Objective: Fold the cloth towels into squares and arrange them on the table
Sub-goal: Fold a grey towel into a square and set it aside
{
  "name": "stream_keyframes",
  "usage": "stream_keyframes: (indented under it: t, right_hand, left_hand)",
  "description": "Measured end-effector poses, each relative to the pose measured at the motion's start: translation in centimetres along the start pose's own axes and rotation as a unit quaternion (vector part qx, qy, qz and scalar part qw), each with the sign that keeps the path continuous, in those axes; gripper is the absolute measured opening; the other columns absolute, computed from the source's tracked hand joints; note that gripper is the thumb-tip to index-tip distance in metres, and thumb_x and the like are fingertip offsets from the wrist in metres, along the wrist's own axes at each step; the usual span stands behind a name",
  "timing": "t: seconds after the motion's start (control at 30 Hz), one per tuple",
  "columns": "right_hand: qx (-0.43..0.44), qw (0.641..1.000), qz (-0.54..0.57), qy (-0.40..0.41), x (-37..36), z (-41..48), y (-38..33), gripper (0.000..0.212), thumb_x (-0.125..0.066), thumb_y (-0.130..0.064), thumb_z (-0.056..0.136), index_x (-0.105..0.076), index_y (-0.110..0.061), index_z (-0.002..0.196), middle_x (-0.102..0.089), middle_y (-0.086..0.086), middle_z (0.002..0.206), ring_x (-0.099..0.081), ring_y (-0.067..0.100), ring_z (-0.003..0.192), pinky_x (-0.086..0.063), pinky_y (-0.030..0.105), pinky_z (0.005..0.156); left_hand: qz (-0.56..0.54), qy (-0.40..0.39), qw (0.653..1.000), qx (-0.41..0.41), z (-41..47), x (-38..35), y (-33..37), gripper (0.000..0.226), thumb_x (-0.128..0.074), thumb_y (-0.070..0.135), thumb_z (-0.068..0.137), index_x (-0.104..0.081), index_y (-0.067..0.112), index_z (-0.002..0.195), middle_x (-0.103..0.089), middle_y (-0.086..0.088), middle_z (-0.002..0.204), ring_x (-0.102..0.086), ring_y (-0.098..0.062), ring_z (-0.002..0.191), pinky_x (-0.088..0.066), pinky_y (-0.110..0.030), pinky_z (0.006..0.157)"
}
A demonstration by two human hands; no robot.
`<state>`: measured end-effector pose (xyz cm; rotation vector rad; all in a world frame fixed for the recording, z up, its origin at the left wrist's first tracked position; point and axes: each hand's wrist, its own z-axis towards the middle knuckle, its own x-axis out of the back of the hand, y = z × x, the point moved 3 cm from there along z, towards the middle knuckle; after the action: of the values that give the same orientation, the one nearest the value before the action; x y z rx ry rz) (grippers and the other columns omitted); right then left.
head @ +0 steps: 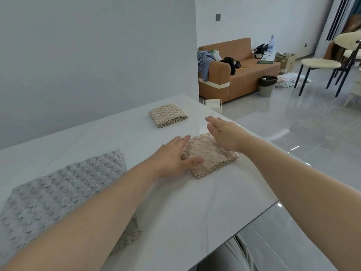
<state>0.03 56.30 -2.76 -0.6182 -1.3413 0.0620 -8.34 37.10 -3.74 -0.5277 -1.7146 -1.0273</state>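
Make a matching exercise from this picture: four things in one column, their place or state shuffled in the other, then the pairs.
Things:
1. grey towel
2. pink towel
3. beige towel
4. bin

Place or state:
A. folded, alone at the far side of the table
B. on the floor by the sofa
C. spread out flat, near left
D. folded, with the left hand and right hand at it

Pairs: 1-C, 2-D, 3-A, 4-B
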Motion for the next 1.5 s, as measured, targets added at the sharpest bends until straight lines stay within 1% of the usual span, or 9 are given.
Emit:
stream_keyframes:
  t: [0.1,0.17,0.27,0.33,0.5,0.67,0.87,1.3,1.5]
  right_hand:
    - [0.015,0.998,0.008,0.056,1.3,-0.2,-2.7,0.046,-0.028,-0.040,0.108,-0.062,-0.015,0.128,-0.070,0.006,0.120,-0.066,0.027,0.107,-0.049,0.046,0.099]
    - [0.030,0.997,0.012,0.065,1.6,-0.3,-4.7,0.038,-0.035,-0.040,0.106,-0.067,-0.020,0.116,-0.072,0.000,0.104,-0.068,0.021,0.086,-0.055,0.043,0.086]
    - [0.072,0.996,0.007,0.056,1.3,-0.7,-8.5,0.029,-0.046,-0.036,0.104,-0.070,-0.020,0.107,-0.072,-0.004,0.106,-0.066,0.015,0.082,-0.055,0.036,0.080]
    - [0.108,0.993,0.010,0.051,0.5,-0.8,-11.3,0.025,-0.050,-0.034,0.102,-0.072,-0.022,0.103,-0.072,-0.006,0.104,-0.064,0.014,0.089,-0.054,0.035,0.082]
    - [0.175,0.985,-0.003,-0.014,-2.5,-1.0,-19.1,0.024,-0.052,-0.031,0.101,-0.073,-0.022,0.107,-0.072,-0.008,0.101,-0.063,0.013,0.094,-0.054,0.032,0.085]
    - [0.236,0.968,-0.046,-0.079,-6.2,-0.4,-26.6,0.024,-0.051,-0.030,0.100,-0.072,-0.023,0.108,-0.071,-0.008,0.104,-0.061,0.013,0.099,-0.054,0.034,0.088]
    - [0.243,0.958,-0.053,-0.144,-9.1,2.1,-32.1,0.021,-0.058,-0.031,0.097,-0.072,-0.027,0.112,-0.070,-0.011,0.110,-0.065,0.012,0.103,-0.054,0.036,0.094]
    - [0.221,0.957,-0.109,-0.156,-11.7,4.4,-33.3,0.022,-0.057,-0.030,0.098,-0.070,-0.029,0.116,-0.068,-0.011,0.112,-0.063,0.013,0.100,-0.053,0.034,0.091]
    - [0.194,0.958,-0.158,-0.139,-12.5,5.6,-31.7,0.029,-0.052,-0.018,0.098,-0.067,-0.026,0.122,-0.067,-0.005,0.120,-0.063,0.018,0.107,-0.053,0.034,0.091]
  left_hand:
    - [0.009,0.039,0.999,0.002,-2.7,2.3,-0.5,0.067,-0.056,0.063,0.092,-0.046,0.026,0.148,-0.052,0.008,0.144,-0.052,-0.013,0.119,-0.036,-0.024,0.095]
    - [0.010,0.055,0.998,0.011,-4.9,3.6,-1.7,0.045,-0.057,0.054,0.097,-0.057,0.032,0.136,-0.057,0.015,0.129,-0.054,-0.007,0.101,-0.038,-0.024,0.086]
    - [-0.017,0.070,0.997,0.023,-8.3,5.4,-4.0,0.027,-0.058,0.050,0.097,-0.066,0.036,0.119,-0.064,0.025,0.114,-0.061,0.006,0.103,-0.046,-0.017,0.078]
    - [-0.045,0.073,0.995,0.042,-10.8,6.8,-5.4,0.019,-0.061,0.047,0.096,-0.068,0.036,0.110,-0.067,0.025,0.102,-0.064,0.011,0.089,-0.051,-0.013,0.066]
    - [-0.012,0.084,0.989,0.117,-16.0,9.6,-11.0,0.023,-0.058,0.051,0.097,-0.067,0.038,0.114,-0.066,0.024,0.105,-0.064,0.005,0.092,-0.055,-0.023,0.081]
    - [0.034,0.109,0.980,0.166,-18.5,11.9,-16.5,0.023,-0.057,0.042,0.100,-0.068,0.031,0.117,-0.066,0.015,0.113,-0.060,0.001,0.095,-0.044,-0.017,0.074]
    - [0.033,0.145,0.969,0.199,-19.9,13.3,-21.2,0.022,-0.056,0.036,0.101,-0.067,0.030,0.119,-0.066,0.014,0.111,-0.067,-0.006,0.087,-0.052,-0.026,0.079]
    - [0.040,0.153,0.965,0.211,-20.5,13.9,-25.8,0.023,-0.060,0.022,0.099,-0.069,0.026,0.120,-0.068,0.011,0.115,-0.061,-0.008,0.095,-0.043,-0.022,0.079]
    - [0.084,0.125,0.959,0.241,-19.7,12.3,-26.6,0.030,-0.056,0.027,0.102,-0.065,0.022,0.129,-0.067,0.003,0.126,-0.061,-0.016,0.112,-0.048,-0.030,0.092]
